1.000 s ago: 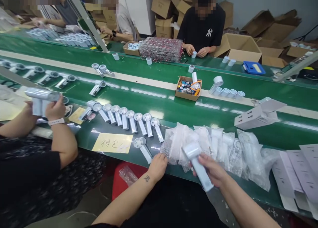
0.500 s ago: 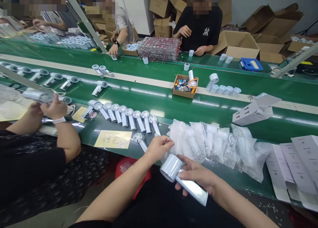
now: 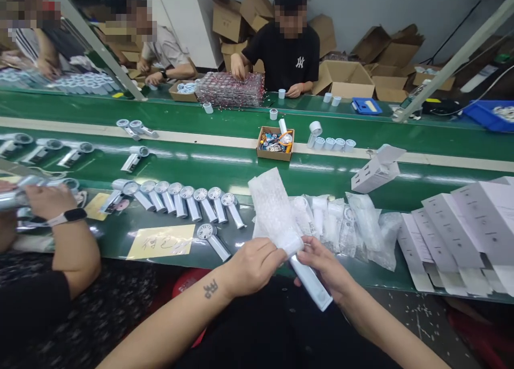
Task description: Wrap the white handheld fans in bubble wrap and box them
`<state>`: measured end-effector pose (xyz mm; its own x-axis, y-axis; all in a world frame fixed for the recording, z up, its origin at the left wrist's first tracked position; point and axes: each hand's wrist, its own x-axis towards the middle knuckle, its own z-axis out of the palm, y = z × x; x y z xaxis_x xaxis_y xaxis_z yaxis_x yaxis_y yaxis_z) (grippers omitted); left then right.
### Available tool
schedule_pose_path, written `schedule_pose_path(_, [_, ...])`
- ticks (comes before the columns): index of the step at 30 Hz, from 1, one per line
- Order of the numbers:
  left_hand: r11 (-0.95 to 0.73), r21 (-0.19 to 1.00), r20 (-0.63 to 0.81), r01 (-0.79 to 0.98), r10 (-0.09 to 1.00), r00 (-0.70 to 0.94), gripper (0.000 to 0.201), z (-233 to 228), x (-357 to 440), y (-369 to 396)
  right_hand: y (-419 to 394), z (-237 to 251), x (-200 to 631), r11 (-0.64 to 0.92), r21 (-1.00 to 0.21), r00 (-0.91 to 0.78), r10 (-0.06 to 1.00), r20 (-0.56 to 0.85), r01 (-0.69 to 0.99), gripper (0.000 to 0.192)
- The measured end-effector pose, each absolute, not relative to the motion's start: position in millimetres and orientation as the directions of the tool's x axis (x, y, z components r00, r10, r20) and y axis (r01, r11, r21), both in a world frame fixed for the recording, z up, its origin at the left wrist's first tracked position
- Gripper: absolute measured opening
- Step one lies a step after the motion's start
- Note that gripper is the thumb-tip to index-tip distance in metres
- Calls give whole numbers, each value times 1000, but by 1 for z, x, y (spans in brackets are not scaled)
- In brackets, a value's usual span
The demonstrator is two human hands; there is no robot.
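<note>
Fingers wrapped round its neck, my right hand (image 3: 324,264) holds a pale blue handheld fan (image 3: 311,284), its handle slanting down to the right. My left hand (image 3: 257,263) is closed on a bubble wrap bag (image 3: 272,200) that stands up above the fan. The fan's round head is at the bag's lower end; whether it is inside or behind the plastic I cannot tell. Beyond my hands lie several bagged fans (image 3: 335,219). A single bare fan (image 3: 214,241) rests left of my left hand, near a row of similar fans (image 3: 187,197).
White boxes (image 3: 445,230) stand at the right, with one open white box (image 3: 375,173) farther back. A yellow paper sign (image 3: 160,241) lies on the green table (image 3: 225,171). A small carton of tools (image 3: 275,153) sits mid-table. Co-worker's hands (image 3: 52,200) work at the left.
My left hand has brought a bubble wrap bag to the fan's head. The fan in my right hand has turned slightly. The head view has shifted to the right.
</note>
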<state>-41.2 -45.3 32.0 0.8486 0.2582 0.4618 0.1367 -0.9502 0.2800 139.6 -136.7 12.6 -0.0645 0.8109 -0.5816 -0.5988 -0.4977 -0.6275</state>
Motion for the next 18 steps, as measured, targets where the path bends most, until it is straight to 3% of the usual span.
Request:
schedule_pose_path(3, [-963,265,485,46,174,857,18,27,-40,-42,-144,18,143,-460,-596,14,783,-621,-658,61])
schedule_pose_path(6, [-952,302,445,52,189,875,18,16,-28,-42,-148,22,144,-455,-499,69,684,-726,-738,46])
schedule_pose_path(9, [-915,401,435,52,240,868,19,3,-10,-51,-154,20,147,-429,-434,143,560,-816,-793,35])
schedule_pose_path(11, [-849,526,407,-46,204,890,20,-1,5,-60,-160,16,151,-393,-395,148,527,-837,-831,31])
schedule_pose_path(13, [-684,726,314,-79,227,922,18,-1,22,-67,-168,10,157,-350,-357,140,517,-845,-866,26])
schedule_pose_path(15, [-386,922,141,21,388,911,16,2,41,-68,-178,6,165,-333,-350,149,503,-852,-876,25])
schedule_pose_path(17, [-17,994,-85,111,533,842,18,7,60,-66,-189,5,174,-341,-376,170,504,-847,-862,28])
schedule_pose_path(18, [133,983,-180,128,547,818,20,8,68,-64,-194,6,179,-353,-384,167,513,-842,-853,30])
